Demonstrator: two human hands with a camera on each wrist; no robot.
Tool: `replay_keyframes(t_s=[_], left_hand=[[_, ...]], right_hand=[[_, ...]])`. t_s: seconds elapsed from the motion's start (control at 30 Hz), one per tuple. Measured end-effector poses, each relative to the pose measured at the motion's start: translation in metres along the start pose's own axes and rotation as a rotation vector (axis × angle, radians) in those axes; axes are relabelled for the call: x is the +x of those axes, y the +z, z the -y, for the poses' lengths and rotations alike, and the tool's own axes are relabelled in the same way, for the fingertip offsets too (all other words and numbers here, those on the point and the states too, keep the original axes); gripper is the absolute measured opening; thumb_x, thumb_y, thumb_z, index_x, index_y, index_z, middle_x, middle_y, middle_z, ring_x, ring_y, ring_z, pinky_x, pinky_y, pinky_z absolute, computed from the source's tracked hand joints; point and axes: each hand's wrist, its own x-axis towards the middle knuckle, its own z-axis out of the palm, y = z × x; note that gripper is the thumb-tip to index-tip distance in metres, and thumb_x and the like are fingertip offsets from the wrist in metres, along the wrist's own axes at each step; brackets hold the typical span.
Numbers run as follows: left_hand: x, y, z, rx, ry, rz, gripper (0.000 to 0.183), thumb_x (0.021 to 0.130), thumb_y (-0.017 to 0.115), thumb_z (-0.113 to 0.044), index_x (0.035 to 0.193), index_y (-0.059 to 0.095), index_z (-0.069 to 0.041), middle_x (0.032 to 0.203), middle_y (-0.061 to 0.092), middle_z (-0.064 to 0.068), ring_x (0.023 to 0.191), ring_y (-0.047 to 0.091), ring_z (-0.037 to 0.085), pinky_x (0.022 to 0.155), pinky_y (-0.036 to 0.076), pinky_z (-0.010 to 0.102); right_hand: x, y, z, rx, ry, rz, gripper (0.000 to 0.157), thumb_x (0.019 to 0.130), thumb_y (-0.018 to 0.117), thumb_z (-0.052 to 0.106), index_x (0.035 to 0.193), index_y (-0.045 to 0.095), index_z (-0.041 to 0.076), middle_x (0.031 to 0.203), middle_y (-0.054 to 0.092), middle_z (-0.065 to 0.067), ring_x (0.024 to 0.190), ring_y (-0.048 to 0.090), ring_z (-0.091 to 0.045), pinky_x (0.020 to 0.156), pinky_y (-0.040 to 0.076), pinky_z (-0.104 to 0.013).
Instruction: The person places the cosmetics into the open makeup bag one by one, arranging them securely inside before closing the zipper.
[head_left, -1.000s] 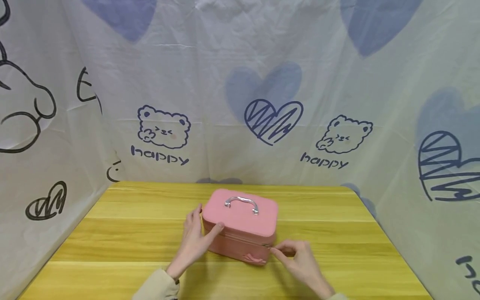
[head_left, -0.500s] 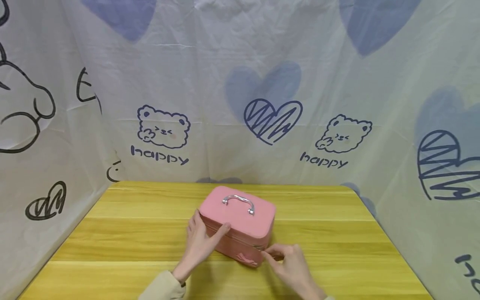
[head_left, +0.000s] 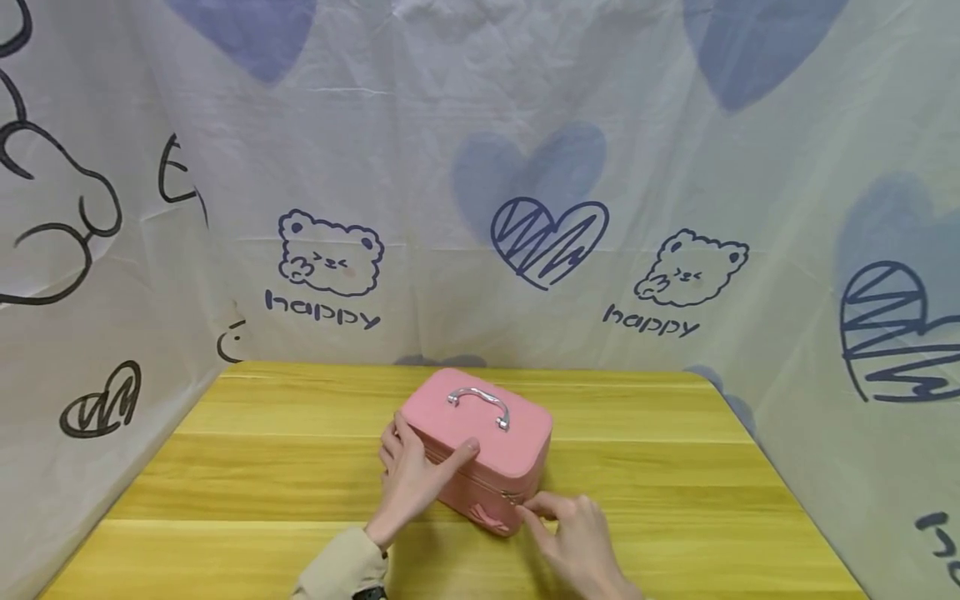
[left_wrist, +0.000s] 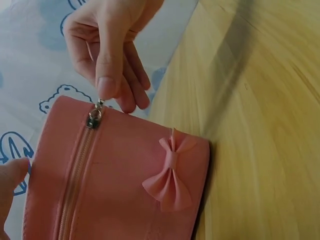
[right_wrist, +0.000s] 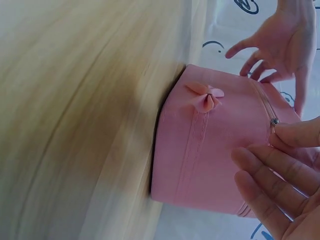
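A pink zippered case (head_left: 472, 437) stands on the table, lid down, with a silver handle (head_left: 480, 393) on top. Its zipper (left_wrist: 75, 185) runs below the lid, and a pink bow (left_wrist: 171, 172) decorates the front. My left hand (head_left: 416, 479) rests against the case's left end, fingers along the side and thumb over the lid's front edge. At the front right corner, my right hand (head_left: 573, 533) pinches the metal zipper pull (left_wrist: 100, 103) between thumb and index finger. The other fingers of that hand curve loosely beside the case in the right wrist view.
A wood-grain table (head_left: 247, 467) extends around the case on all sides. Behind it and at both sides hangs a white cloth (head_left: 420, 208) printed with hearts, bears and the word "happy".
The case has turned slightly, its front right corner swinging left. My right hand has moved left with the zipper pull, and my left hand has shifted a little to the right.
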Motion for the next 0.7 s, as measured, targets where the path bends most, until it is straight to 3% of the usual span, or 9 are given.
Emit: replay_keyframes(t_s=[0.37,0.7], left_hand=[[0.0065,-0.0051,0.002,-0.01,0.053,0.021,0.126,0.077,0.081,-0.054,0.158,0.003,0.004,0.158,0.015,0.035,0.145,0.018,0.054,0.109,0.026,0.076],[0.0105,-0.0082,0.004,-0.021,0.085,0.045,0.125,0.075,0.081,-0.055,0.159,0.007,0.002,0.159,0.018,0.034,0.146,0.017,0.053,0.111,0.022,0.076]], right_hand=[[0.0014,0.0012,-0.0007,-0.008,-0.048,0.009,0.009,0.077,0.082,0.012,0.075,0.076,0.018,0.067,0.075,0.007,0.053,0.021,0.02,0.046,0.022,-0.003],[-0.0003,0.0017,-0.0072,0.018,-0.113,-0.017,0.012,0.077,0.082,0.011,0.074,0.074,0.019,0.066,0.073,0.01,0.053,0.034,0.019,0.048,0.029,-0.003]])
